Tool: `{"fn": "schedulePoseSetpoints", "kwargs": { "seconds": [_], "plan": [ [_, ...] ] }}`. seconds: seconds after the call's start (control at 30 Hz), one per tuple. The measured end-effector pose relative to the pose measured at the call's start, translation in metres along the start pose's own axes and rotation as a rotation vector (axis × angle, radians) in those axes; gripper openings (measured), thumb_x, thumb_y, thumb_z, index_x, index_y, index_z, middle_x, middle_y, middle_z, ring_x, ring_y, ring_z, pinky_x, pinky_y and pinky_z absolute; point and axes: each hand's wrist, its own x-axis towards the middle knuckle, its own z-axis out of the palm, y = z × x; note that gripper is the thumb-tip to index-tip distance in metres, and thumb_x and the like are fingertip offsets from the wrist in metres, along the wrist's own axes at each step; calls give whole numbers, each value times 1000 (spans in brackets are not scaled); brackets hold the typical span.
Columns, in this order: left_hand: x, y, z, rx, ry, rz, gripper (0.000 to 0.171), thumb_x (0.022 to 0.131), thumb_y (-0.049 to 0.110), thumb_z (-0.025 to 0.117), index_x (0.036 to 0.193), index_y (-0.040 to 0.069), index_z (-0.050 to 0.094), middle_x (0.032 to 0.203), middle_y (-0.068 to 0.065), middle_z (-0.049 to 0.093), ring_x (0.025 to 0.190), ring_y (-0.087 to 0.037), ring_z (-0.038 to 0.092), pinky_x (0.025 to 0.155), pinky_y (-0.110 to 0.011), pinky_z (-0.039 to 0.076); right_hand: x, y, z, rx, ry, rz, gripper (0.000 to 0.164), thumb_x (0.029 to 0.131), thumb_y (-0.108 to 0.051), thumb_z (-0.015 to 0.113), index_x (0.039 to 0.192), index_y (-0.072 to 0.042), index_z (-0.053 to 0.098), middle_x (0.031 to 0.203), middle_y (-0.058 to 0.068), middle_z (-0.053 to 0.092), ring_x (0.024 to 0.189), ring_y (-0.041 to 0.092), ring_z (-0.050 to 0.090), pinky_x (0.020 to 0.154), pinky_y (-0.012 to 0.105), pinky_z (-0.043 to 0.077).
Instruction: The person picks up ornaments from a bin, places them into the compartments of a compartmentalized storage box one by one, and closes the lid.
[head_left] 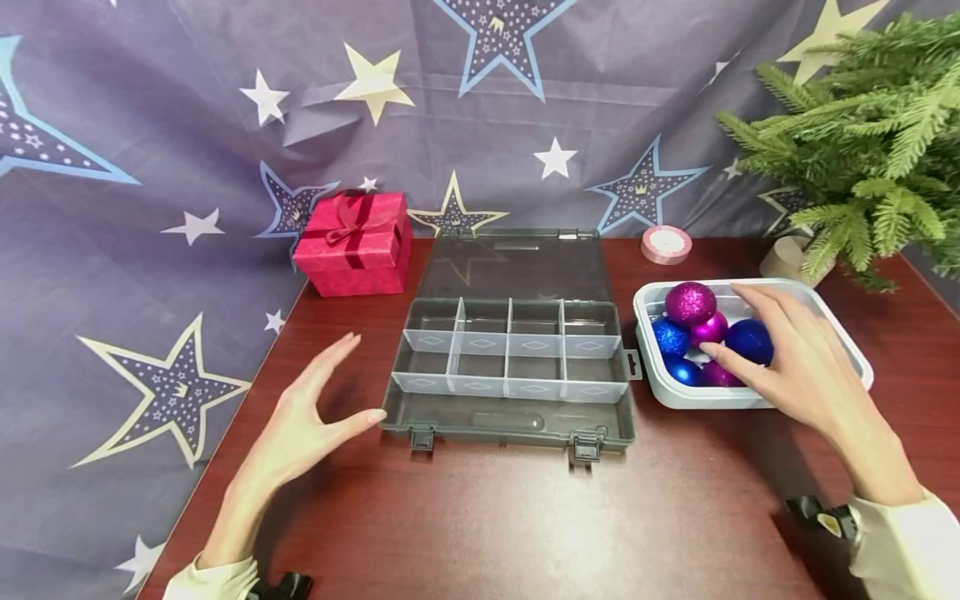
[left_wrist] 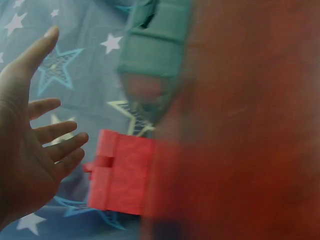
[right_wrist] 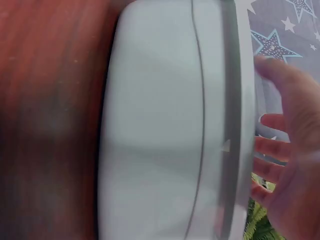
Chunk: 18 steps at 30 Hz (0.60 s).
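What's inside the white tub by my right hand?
Three blue balls and three magenta balls show in the white tub. The right hand covers part of the interior; anything beneath it can't be seen.

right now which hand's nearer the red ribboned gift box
Left. Left hand is in front of the box; right hand is far to its right, over the white rectangular tub.

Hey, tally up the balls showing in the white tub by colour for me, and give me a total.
Blue balls: 3
Magenta balls: 3
Total in view: 6, though the right hand may hide more.
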Motion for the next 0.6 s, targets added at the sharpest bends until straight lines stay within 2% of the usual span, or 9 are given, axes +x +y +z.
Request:
{"fn": "schedulePoseSetpoints", "kwargs": {
  "seconds": [0.13, 0.2, 0.37, 0.47, 0.6],
  "plan": [
    [-7, -5, 13, -93, 26, -31, 85, 82, 27, 91, 156, 30, 48, 149, -3, 55, 135, -27, 52, 111, -27, 39, 8, 2, 6, 15, -3, 9, 70, 79, -22, 89, 138, 0, 59, 131, 27, 60, 122, 48, 52, 100, 63, 39],
    [-8, -7, 18, -137, 41, -44, 82, 82, 25, 91, 153, 30, 51, 143, -4, 60, 130, -28, 56, 107, -20, 40, 11, 3, 8, 23, -23, 44, 67, 80, -20, 88, 137, -1, 59, 129, 28, 60, 119, 49, 53, 97, 64, 39],
    [-11, -13, 29, -195, 64, -66, 74, 82, 24, 92, 148, 21, 58, 134, -8, 67, 124, -27, 62, 105, -20, 42, 18, 4, 14, 26, -81, 108, 64, 83, -19, 87, 138, -1, 59, 129, 28, 59, 118, 48, 53, 94, 65, 41],
    [-14, -17, 34, -224, 50, -75, 72, 82, 24, 91, 147, 16, 60, 134, -8, 67, 125, -26, 62, 105, -21, 43, 22, 5, 17, 11, -102, 118, 63, 85, -21, 87, 137, -1, 59, 128, 28, 59, 117, 47, 54, 93, 65, 42],
    [-18, -22, 39, -265, 25, -76, 71, 84, 23, 90, 147, 14, 59, 138, -6, 66, 128, -25, 61, 105, -20, 43, 25, 4, 19, 13, -126, 133, 59, 87, -21, 85, 136, -1, 59, 129, 29, 59, 119, 49, 54, 96, 66, 41]
  ]
}}
